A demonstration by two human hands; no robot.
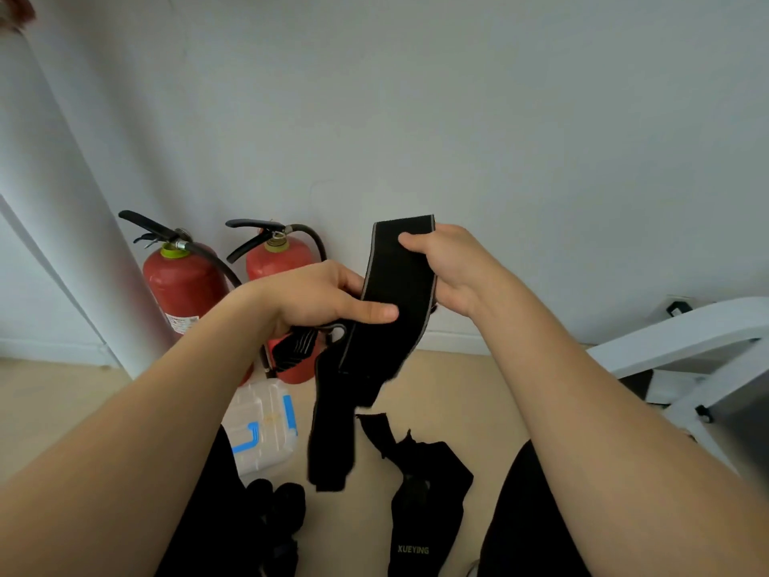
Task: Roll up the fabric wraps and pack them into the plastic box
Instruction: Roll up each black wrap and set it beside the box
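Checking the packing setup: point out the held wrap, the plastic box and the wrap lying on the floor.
held wrap (pixel 395 285), head view, its middle span between the hands
plastic box (pixel 262 426), head view, clear lid
floor wrap (pixel 424 493), head view, its bunched middle

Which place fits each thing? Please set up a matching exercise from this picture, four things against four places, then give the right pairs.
Things:
1. held wrap
2. plastic box
3. fire extinguishers
4. printed wrap

Places:
A. against the wall
B. on the floor, under the left forearm
C. between both hands, tail hanging down
D. lying flat on the floor, between the knees

Pairs: 1-C, 2-B, 3-A, 4-D
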